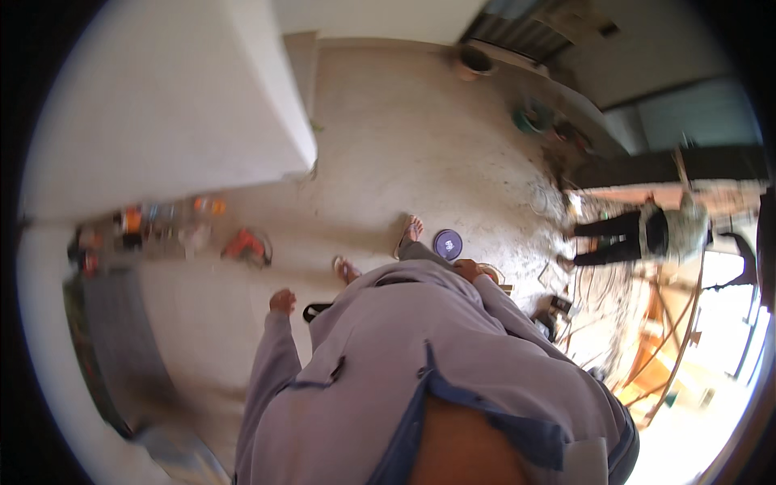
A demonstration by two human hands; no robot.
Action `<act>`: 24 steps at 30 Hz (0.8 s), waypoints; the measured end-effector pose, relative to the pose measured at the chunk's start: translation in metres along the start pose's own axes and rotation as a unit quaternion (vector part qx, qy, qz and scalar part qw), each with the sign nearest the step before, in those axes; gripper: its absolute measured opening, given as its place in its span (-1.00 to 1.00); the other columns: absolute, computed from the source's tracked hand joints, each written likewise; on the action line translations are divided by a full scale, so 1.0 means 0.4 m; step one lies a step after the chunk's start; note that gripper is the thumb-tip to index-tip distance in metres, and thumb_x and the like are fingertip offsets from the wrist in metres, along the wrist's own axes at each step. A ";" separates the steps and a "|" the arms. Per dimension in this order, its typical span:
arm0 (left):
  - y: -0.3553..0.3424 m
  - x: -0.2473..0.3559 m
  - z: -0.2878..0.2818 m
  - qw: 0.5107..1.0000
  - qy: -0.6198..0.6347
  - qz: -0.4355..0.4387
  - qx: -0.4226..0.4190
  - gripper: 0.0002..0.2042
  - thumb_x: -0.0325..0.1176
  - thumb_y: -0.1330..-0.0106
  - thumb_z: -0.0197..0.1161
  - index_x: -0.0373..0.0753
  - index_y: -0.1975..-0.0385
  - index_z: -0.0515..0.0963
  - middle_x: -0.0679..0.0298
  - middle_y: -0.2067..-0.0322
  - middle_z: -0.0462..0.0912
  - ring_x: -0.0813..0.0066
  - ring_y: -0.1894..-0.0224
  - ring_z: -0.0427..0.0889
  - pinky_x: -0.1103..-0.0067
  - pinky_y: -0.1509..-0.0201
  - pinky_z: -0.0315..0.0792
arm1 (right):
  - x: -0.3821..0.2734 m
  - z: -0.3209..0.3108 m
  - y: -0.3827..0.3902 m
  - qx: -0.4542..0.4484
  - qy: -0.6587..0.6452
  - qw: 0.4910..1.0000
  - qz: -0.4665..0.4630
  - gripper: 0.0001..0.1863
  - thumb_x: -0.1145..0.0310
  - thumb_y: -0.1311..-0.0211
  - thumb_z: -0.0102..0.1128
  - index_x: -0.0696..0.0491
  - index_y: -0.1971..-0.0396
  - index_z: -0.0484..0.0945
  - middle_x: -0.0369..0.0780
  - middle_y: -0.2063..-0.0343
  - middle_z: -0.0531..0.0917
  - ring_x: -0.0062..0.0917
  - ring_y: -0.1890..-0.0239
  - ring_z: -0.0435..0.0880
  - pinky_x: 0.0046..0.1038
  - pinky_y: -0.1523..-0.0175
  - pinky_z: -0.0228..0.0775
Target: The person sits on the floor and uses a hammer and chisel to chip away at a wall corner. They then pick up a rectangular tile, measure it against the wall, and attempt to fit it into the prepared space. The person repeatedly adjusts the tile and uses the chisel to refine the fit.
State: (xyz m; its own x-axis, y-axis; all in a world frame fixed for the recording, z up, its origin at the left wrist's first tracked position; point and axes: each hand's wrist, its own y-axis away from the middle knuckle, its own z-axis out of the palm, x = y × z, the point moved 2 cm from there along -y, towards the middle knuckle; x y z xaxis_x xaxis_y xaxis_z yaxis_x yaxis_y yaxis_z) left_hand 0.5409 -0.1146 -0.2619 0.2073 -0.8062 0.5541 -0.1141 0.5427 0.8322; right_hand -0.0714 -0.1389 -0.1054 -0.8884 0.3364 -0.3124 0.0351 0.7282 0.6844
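Note:
My left hand (282,301) hangs at my left side over the pale floor, fingers loosely apart and slightly bent, with nothing in it. My right hand (467,268) is low at my right hip, against my clothing; its fingers are too hidden to read. Just beyond it lies a round purple lid-like object (447,243) on the floor beside my sandalled right foot (412,228). My other foot (345,268) shows left of it. A dark narrow object (314,312) sticks out by my left hip.
A white wall corner (186,97) stands front left. Red tool (246,249) and small items lie left, near a grey mat (129,339). A co-worker (663,236) stands right among wooden poles (663,339). A bucket (473,63) and green tub (529,117) sit along the far edge.

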 end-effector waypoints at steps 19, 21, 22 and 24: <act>-0.083 0.632 0.750 0.851 -0.508 0.039 -0.125 -0.79 -0.26 -0.26 0.08 -0.15 0.16 0.45 0.26 0.28 0.48 0.34 0.16 0.47 0.41 0.04 0.39 | 0.429 -0.294 -0.384 0.004 -0.299 0.942 0.154 -0.69 0.27 -0.20 0.02 0.04 0.13 0.62 -0.16 0.20 0.65 -0.30 0.15 0.59 -0.26 0.11 0.46; -0.111 0.698 0.867 0.848 -0.512 0.045 -0.133 -0.78 -0.26 -0.26 0.09 -0.16 0.15 0.45 0.25 0.26 0.49 0.34 0.16 0.48 0.41 0.04 0.40 | 0.506 -0.383 -0.427 0.071 -0.426 0.883 0.181 -0.69 0.26 -0.18 0.03 0.04 0.14 0.59 -0.16 0.24 0.62 -0.29 0.23 0.55 -0.26 0.19 0.42; -0.123 0.728 0.925 0.850 -0.506 0.047 -0.137 -0.77 -0.26 -0.26 0.10 -0.16 0.14 0.45 0.25 0.26 0.49 0.34 0.15 0.48 0.41 0.04 0.40 | 0.538 -0.423 -0.451 0.085 -0.465 0.861 0.188 -0.69 0.26 -0.17 0.03 0.05 0.14 0.57 -0.15 0.27 0.61 -0.29 0.28 0.54 -0.26 0.23 0.40; -0.154 0.794 1.026 0.850 -0.506 0.050 -0.137 -0.76 -0.26 -0.26 0.11 -0.17 0.13 0.46 0.25 0.24 0.50 0.35 0.15 0.49 0.41 0.04 0.41 | 0.599 -0.482 -0.502 0.110 -0.535 0.814 0.200 -0.69 0.25 -0.15 0.04 0.05 0.15 0.55 -0.15 0.31 0.59 -0.28 0.36 0.50 -0.27 0.31 0.36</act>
State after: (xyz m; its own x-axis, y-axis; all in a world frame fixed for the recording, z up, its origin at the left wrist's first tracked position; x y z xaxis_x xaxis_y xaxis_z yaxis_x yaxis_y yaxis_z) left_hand 0.2149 -0.5007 -0.1286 -0.7481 -0.4677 0.4708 0.1779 0.5421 0.8212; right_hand -0.3795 -0.3198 -0.1906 0.1163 0.8138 -0.5694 0.4092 0.4831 0.7740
